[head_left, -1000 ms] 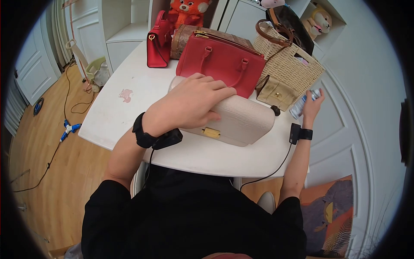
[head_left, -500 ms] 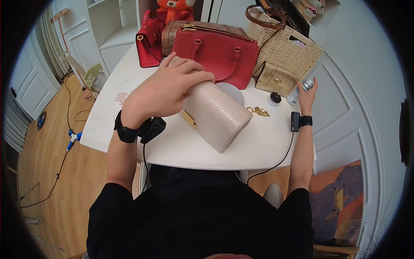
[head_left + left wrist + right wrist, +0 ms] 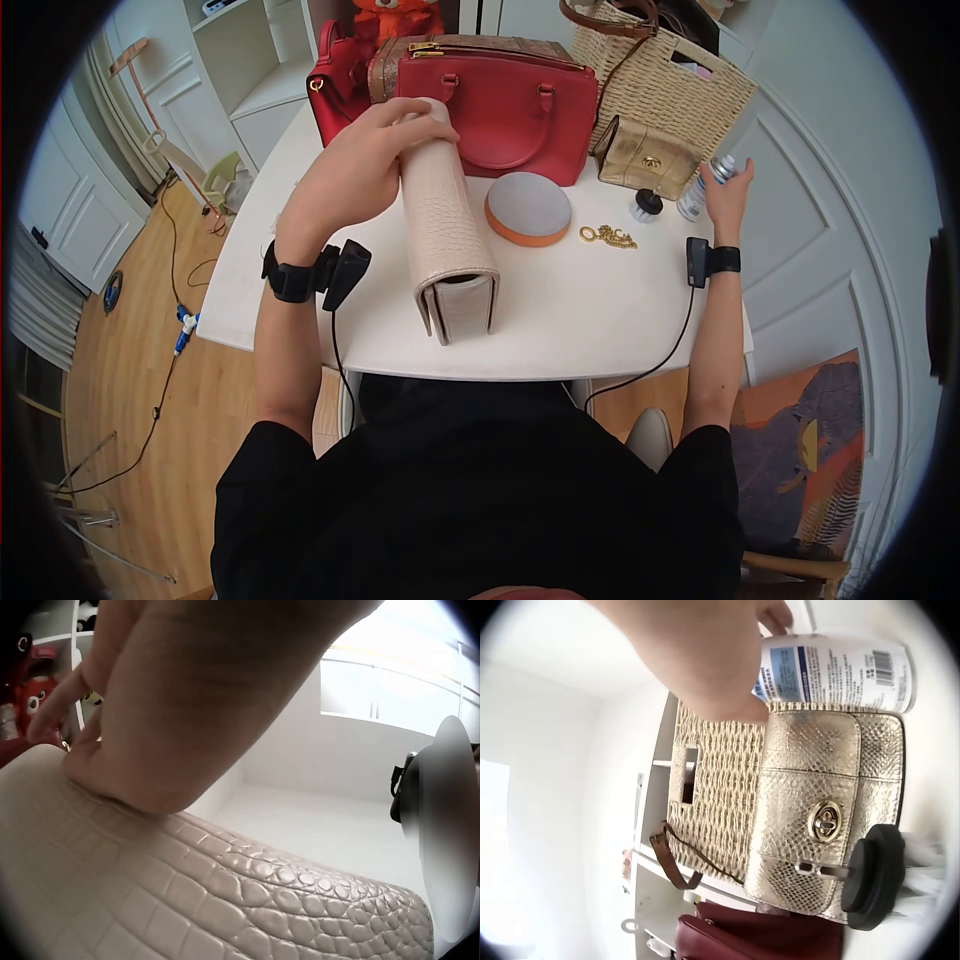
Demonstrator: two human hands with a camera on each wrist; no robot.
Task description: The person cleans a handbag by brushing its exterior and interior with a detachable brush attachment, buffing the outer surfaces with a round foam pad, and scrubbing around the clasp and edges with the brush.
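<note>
The left hand (image 3: 345, 180) grips the far end of a pale beige textured bag (image 3: 445, 215), fingers over its top edge; the bag stands on the white table with its near end toward the person. In the left wrist view the hand (image 3: 187, 697) lies on the bag's embossed surface (image 3: 225, 892). At the table's right side the right hand (image 3: 727, 200) holds a white and blue can (image 3: 692, 200), its fingers curled round the upper part. The right wrist view shows the can (image 3: 840, 671) upright beside the gold bag (image 3: 802, 802), with the hand (image 3: 705, 652) at its top.
A round grey-topped disc (image 3: 528, 205), a gold chain (image 3: 612, 237) and a black-handled brush (image 3: 648, 204) lie on the table (image 3: 380, 340). Behind stand a large red handbag (image 3: 500, 115), a smaller red bag (image 3: 338, 90), a woven basket bag (image 3: 665, 90) and the gold bag (image 3: 650, 155).
The left hand has turned the beige bag from lying crosswise to pointing toward the person and shifted it left, uncovering the disc and chain. The right hand still holds the can.
</note>
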